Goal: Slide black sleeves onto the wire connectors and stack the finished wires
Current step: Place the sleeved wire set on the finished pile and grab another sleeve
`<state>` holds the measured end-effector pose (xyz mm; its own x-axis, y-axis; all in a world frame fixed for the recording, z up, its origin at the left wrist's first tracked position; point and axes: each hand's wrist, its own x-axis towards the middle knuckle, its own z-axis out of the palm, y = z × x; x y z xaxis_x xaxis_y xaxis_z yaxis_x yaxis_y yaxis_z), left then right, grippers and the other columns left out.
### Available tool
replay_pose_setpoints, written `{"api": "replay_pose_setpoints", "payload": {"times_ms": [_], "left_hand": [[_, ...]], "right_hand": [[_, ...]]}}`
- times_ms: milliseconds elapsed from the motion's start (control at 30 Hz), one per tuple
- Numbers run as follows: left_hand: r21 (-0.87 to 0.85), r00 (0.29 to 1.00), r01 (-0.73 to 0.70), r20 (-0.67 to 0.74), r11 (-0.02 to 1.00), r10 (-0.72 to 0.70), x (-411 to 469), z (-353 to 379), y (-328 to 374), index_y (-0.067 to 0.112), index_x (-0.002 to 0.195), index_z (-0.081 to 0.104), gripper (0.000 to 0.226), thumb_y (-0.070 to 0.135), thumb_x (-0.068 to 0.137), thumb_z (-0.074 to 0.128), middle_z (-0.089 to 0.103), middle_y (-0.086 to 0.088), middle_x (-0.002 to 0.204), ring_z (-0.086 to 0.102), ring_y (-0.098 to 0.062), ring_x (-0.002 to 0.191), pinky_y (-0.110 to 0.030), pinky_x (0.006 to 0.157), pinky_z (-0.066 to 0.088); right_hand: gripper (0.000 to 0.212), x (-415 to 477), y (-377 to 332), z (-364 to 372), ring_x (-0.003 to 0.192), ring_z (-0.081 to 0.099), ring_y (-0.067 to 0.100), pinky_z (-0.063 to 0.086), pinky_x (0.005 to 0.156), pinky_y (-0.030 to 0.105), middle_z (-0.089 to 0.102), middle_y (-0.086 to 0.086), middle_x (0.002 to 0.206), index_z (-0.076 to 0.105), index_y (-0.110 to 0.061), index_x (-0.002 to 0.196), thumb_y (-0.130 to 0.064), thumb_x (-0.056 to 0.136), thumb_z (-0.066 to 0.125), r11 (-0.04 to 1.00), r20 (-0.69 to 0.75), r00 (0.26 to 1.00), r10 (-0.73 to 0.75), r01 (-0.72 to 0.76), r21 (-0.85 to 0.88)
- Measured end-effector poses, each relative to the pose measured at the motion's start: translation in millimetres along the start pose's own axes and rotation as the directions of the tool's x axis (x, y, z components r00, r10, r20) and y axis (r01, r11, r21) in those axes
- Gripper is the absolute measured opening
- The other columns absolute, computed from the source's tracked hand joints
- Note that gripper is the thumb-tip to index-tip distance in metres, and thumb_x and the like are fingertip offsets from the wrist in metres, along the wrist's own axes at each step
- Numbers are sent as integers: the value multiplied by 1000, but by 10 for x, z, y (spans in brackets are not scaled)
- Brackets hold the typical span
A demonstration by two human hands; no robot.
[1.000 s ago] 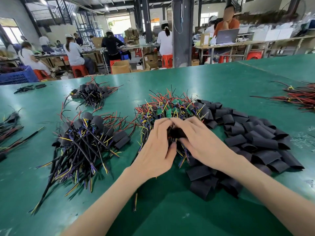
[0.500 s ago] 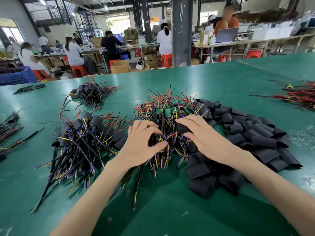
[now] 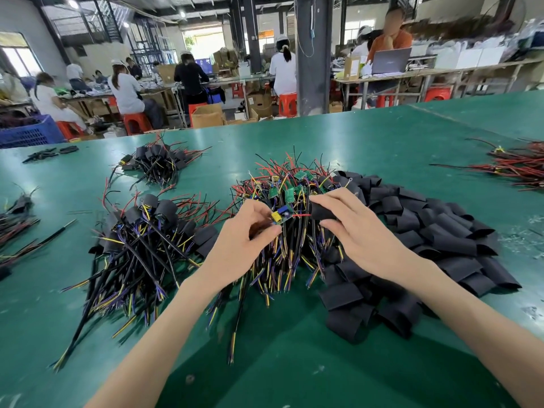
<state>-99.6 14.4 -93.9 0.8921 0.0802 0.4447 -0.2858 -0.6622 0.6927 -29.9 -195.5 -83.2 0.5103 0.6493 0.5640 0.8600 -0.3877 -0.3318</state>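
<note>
Newly raised, both hands hover over the unsleeved wire pile (image 3: 284,257): left hand (image 3: 244,245) pinches a connector board (image 3: 280,217), right hand (image 3: 362,234) grips a black sleeve (image 3: 321,212) just beside it. Finished stack (image 3: 141,240) lies left of the pile, loose sleeves (image 3: 435,231) right.

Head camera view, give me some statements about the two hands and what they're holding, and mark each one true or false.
1. The right hand holds a black sleeve. True.
2. The left hand is empty. False: it pinches a small board with yellow and blue parts.
3. The sleeve pile lies to the right of both hands. True.
4. The black sleeve covers the small board. False: they are apart, with a red wire spanning the gap.
</note>
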Motion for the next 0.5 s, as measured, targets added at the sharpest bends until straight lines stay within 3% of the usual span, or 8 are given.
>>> {"api": "replay_pose_setpoints", "payload": {"times_ms": [67,133,200,333,500], "left_hand": [[-39,1000,14,12,999,-14,-7,-1,9,26,95,50,20,18,87,67,65,13,81,57,-2,77,-13,76,41],[-98,999,36,35,995,-32,-15,12,20,24,95,54,16,17,87,67,66,10,83,59,-9,78,-19,76,43],[-153,999,44,38,987,-38,-24,39,39,22,93,57,11,16,88,65,66,9,82,58,-7,75,-18,73,44],[-109,1000,14,30,994,-11,-28,82,64,24,88,56,13,12,91,61,63,7,76,52,-3,68,-15,67,39],[-123,1000,-16,17,992,18,-25,68,85,14,90,60,9,5,89,61,60,10,75,50,0,67,-10,67,37]], "right_hand": [[39,-9,2,11,104,45,14,27,95,9,48,8,118,47,-4,132,-7,94,52,1000,23,1000,1,-1,-18],[40,-23,0,22,106,48,20,34,96,24,48,7,121,46,-6,134,-11,95,51,999,48,999,8,-6,-46],[40,-34,-16,39,109,49,24,36,97,33,47,7,124,45,-6,135,-11,95,51,999,69,998,10,-7,-37],[41,-48,-44,90,112,48,22,36,98,34,48,8,124,45,-5,135,-9,95,51,1000,85,996,-14,14,1],[38,-50,-40,96,112,48,19,35,99,28,49,7,124,48,-5,132,-7,94,53,999,73,997,-33,32,23]]}}
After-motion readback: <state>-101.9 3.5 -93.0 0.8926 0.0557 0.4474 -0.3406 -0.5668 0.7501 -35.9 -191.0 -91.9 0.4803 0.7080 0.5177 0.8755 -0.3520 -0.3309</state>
